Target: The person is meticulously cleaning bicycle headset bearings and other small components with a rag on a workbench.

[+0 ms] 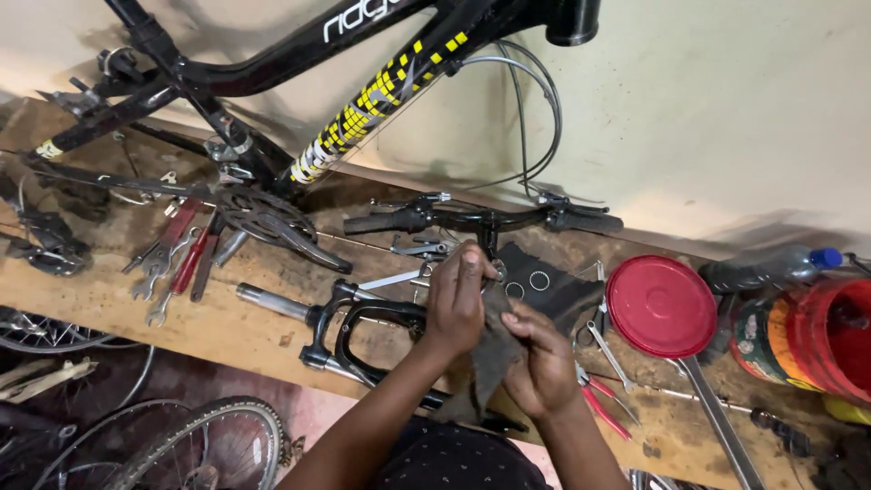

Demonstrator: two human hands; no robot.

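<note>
1. The black bicycle frame (272,63) leans against the wall at your twelve o'clock, well apart from your hands.
2. The wooden bench (227,318) runs across from nine to three o'clock, with tools strewn over it.
3. The black suspension fork (354,327) lies on the bench at nine o'clock of your left hand, passing just under your wrist.
4. The handlebar (481,220) rests at twelve o'clock, just beyond your fingertips.
5. The red round lid (660,305) sits at three o'clock, near your right hand but not touching it.
6. The dark rag (494,349) hangs between both hands, draped down toward six o'clock.
7. Your left hand (456,299) is closed, its fingertips pinching a small metal part (498,269) at the rag's upper edge.
8. Your right hand (544,363) is closed around the rag from the four o'clock side, pressing cloth against the piece.
9. To wipe well, I judge you should keep the part bedded in the cloth, turn it with the left fingertips, and use a fresh patch as the rag soils. Work over the bench so that the part lands there if it slips.
</note>
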